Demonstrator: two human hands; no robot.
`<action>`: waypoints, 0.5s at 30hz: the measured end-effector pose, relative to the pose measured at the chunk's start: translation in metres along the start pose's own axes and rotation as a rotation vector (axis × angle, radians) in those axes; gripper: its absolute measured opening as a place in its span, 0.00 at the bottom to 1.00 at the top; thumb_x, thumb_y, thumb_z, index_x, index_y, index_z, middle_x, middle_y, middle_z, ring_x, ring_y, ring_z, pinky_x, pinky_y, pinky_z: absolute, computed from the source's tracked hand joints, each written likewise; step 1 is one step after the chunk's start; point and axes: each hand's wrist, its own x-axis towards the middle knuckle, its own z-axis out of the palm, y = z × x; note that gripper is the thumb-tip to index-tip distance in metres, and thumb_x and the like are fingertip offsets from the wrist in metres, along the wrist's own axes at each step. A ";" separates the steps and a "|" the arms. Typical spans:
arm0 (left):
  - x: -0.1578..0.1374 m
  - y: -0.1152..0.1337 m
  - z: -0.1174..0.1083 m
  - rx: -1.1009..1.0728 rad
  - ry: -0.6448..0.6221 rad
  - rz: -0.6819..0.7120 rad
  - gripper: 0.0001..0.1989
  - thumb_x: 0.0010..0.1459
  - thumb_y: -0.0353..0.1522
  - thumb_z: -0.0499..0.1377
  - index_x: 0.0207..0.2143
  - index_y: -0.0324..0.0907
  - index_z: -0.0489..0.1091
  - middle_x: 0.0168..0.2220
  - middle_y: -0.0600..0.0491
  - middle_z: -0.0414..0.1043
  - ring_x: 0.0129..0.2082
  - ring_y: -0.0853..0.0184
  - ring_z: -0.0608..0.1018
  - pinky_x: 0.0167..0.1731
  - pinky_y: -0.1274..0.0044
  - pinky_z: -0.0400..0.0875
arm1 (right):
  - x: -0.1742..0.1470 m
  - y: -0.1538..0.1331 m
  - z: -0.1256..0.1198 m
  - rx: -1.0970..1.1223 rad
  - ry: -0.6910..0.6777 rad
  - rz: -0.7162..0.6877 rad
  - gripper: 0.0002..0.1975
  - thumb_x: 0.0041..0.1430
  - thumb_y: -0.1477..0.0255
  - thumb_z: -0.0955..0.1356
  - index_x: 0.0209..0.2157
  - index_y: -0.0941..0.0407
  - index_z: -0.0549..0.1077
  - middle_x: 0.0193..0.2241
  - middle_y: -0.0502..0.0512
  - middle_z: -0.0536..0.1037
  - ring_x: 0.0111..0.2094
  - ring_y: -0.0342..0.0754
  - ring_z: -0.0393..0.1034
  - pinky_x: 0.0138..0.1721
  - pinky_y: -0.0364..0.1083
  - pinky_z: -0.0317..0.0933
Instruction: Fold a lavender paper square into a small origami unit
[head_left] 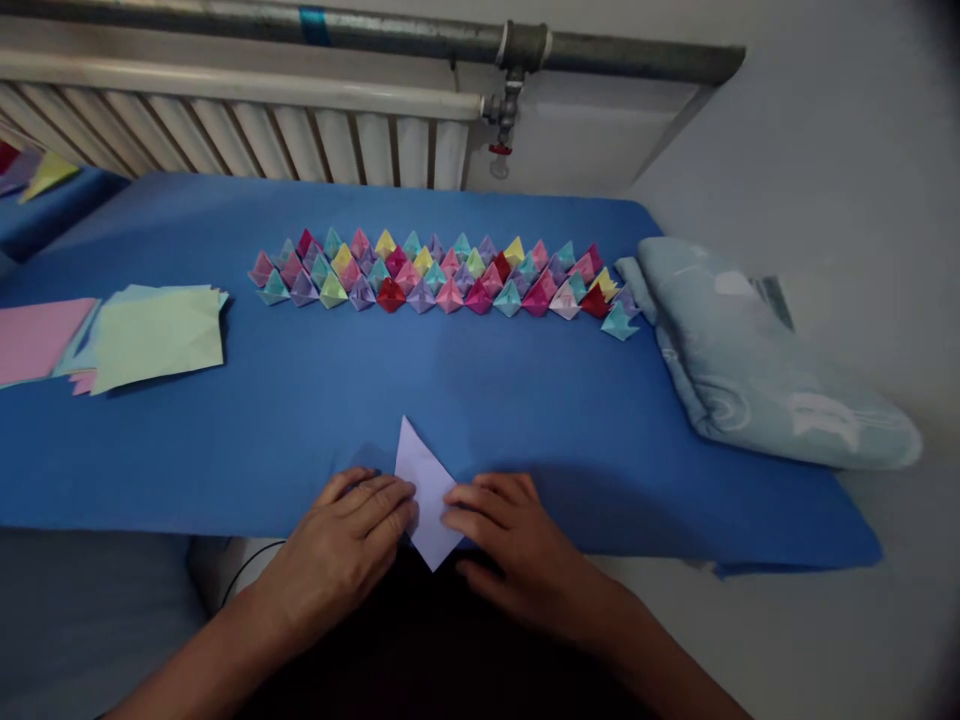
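A pale purple sheet of paper, folded into a pointed kite shape, lies near the front edge of the blue surface with its long tip facing away from me. My left hand holds its left edge, fingers closed together on the paper and thumb hidden. On the opposite edge, my right hand pinches the paper with its fingertips, the thumb lower down by the near corner. Farther back stand several small folded paper boats in close rows of many colours. One turquoise boat sits in front at their right end.
Stacked coloured paper sheets lie at the left, beside pink sheets. A folded light-blue blanket rests at the right of the blue surface. Behind it are a white radiator and a metal pipe with a valve.
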 end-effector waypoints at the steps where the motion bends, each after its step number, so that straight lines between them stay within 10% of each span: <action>1: 0.000 0.000 -0.001 -0.008 -0.016 -0.002 0.14 0.63 0.27 0.51 0.49 0.40 0.68 0.50 0.46 0.73 0.49 0.61 0.74 0.51 0.63 0.64 | -0.002 0.002 0.005 -0.026 0.024 0.013 0.18 0.55 0.75 0.68 0.49 0.52 0.67 0.50 0.53 0.72 0.51 0.52 0.61 0.49 0.53 0.54; 15: 0.006 0.002 0.003 -0.025 0.143 -0.061 0.08 0.62 0.25 0.54 0.42 0.39 0.71 0.43 0.48 0.76 0.43 0.62 0.76 0.47 0.65 0.64 | -0.001 0.003 0.015 -0.011 0.272 0.131 0.07 0.62 0.75 0.63 0.36 0.55 0.72 0.38 0.53 0.77 0.38 0.47 0.66 0.40 0.49 0.54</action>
